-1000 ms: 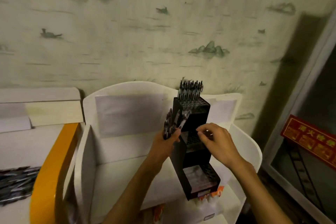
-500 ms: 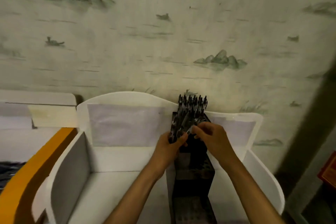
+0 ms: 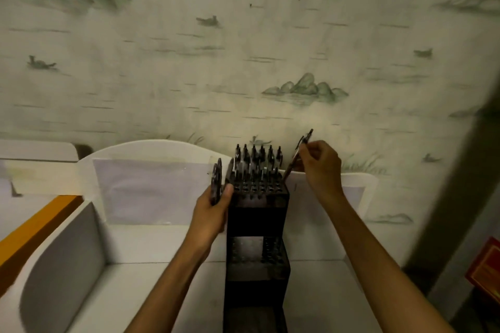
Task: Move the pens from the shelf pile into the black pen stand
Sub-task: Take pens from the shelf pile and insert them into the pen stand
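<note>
Black pen stand (image 3: 257, 211): standing on white shelf (image 3: 151, 246), back rows filling.
Right hand (image 3: 320, 167): fingers pinching one pen (image 3: 297, 155), tilted beside stand.
Left hand (image 3: 216, 205): gripping pen bundle (image 3: 216, 182).
Risk: tilted tip missing hole, jamming neighbours.

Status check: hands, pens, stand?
Left hand grips pen bundle. Right hand pinches one pen beside stand. Back rows filled. Nothing blocking.
</note>
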Tool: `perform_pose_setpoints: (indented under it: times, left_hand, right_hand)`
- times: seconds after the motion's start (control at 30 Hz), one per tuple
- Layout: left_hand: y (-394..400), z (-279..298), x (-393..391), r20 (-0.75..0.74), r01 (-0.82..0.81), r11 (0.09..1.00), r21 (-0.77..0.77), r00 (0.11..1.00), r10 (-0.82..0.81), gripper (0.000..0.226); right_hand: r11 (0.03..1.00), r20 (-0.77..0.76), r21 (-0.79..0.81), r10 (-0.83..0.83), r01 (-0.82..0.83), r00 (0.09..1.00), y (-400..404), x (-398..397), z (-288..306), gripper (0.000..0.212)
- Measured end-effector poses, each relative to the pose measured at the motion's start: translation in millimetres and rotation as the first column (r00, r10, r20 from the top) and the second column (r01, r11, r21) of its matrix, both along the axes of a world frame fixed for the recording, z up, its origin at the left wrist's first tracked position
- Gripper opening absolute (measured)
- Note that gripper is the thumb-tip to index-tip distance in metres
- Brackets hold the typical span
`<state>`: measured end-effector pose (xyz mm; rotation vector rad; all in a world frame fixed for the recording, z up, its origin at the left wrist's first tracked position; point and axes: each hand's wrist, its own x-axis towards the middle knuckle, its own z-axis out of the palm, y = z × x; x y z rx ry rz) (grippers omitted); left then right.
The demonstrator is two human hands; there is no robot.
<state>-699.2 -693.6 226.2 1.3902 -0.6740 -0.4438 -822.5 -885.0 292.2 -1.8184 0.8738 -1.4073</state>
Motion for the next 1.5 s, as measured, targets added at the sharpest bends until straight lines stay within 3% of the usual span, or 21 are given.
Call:
perform_pose_setpoints:
  times: [0.1,0.2,0.37,0.7,0.9,1.07,1.23,1.5]
  left_hand:
    - [3,-5,17,-0.06,0.026,0.999,-0.035,0.998,-0.028,0.03]
    - [4,-4,29,-0.106,0.053,0.998,-0.046,0.993,-0.057,0.017]
    - [9,-2,36,-0.088,0.043,0.998,-0.053,0.995,-0.047,0.013]
    - [5,-10,39,-0.035,0.055,0.997,-0.058,0.998,-0.057,0.028]
    - [1,-13,35,-0.078,0.107,0.992,-0.065,0.991,-0.112,0.035]
    - [3,-11,32,-0.097,0.117,0.986,-0.117,0.987,-0.129,0.032]
    - [2,-9,30,-0.093,0.111,0.984,-0.139,0.988,-0.125,0.03]
    - [6,-5,30,-0.011,0.106,0.993,-0.042,0.994,-0.107,0.036]
  right_hand:
    - [0.99,-0.061,-0.143,-0.032,0.023,0.998,-7,9,7,0.015]
    - [0.98,-0.134,-0.197,-0.025,-0.002,0.991,-11,20,-1,0.014]
    - [0.97,-0.221,-0.243,-0.024,-0.031,0.975,-12,28,-15,0.015]
    - [0.96,-0.368,-0.263,-0.003,-0.101,0.93,-12,23,-41,0.015]
    - [0.96,-0.359,-0.267,-0.022,-0.08,0.933,-9,16,-40,0.016]
    - [0.967,-0.238,-0.253,-0.049,-0.013,0.97,3,11,-30,0.014]
    - [0.96,-0.221,-0.202,0.15,-0.196,0.964,28,23,-19,0.004]
    - [0.84,-0.303,-0.432,0.208,-0.329,0.93,59,47,-18,0.011]
